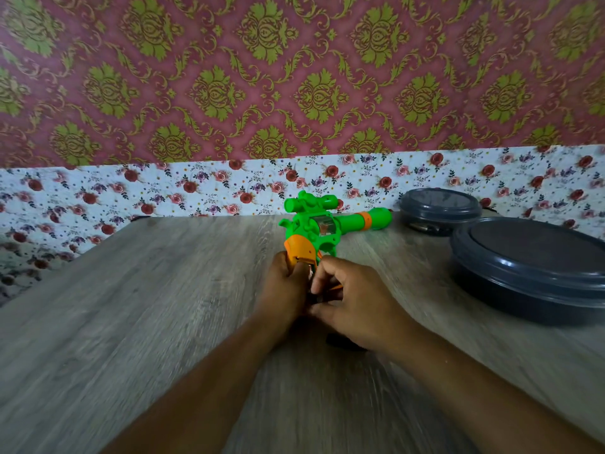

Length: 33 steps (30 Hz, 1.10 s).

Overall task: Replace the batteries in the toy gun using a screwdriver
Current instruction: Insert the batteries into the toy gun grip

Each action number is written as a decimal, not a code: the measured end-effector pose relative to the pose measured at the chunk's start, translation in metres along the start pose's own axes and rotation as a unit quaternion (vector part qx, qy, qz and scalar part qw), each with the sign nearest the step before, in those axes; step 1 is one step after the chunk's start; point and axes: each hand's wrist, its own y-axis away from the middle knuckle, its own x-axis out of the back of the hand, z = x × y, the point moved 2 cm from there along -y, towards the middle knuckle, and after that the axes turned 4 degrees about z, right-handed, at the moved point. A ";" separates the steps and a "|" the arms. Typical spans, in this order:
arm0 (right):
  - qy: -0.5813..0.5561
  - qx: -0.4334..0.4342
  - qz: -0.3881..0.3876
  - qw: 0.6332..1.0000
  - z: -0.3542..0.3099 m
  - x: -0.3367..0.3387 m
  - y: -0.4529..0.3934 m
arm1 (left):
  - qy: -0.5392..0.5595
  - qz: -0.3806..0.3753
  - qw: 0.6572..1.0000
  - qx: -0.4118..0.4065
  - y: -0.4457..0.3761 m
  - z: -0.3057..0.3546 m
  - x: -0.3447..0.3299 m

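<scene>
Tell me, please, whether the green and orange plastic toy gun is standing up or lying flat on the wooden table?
Standing up: the green and orange plastic toy gun is held by its grip, scope on top.

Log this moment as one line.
left hand: grips gun handle | right hand: pinching at handle base, item hidden | gun: on table

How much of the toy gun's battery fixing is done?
Nothing looks finished yet. The left hand grips the orange handle of the toy gun, and the right hand works at the handle's bottom, fingers curled on something blurry. No loose batteries or cover show, so swapping and closing probably remain.
</scene>
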 end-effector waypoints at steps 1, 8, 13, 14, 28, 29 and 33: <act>0.003 0.001 -0.021 1.000 0.000 0.002 0.000 | 0.005 0.000 1.000 0.002 0.000 0.000 -0.001; 0.024 0.009 -0.002 1.000 0.001 0.004 -0.005 | 0.047 -0.018 0.998 0.042 0.006 0.006 -0.002; 0.051 0.051 0.055 0.996 0.000 -0.005 -0.002 | 0.074 -0.035 0.995 0.059 0.009 0.011 -0.001; 0.058 0.052 0.069 0.995 0.000 -0.007 -0.003 | 0.089 -0.043 0.993 0.067 0.010 0.013 -0.002; 0.075 0.007 0.113 0.991 -0.002 -0.016 -0.005 | 0.203 -0.014 0.974 0.098 0.012 0.013 -0.004; 0.072 0.008 0.112 0.991 -0.001 -0.016 -0.006 | 0.204 -0.017 0.974 0.099 0.012 0.012 -0.005; 0.025 0.043 0.087 0.995 0.004 -0.015 -0.006 | 0.198 -0.028 0.974 0.107 0.013 0.012 -0.006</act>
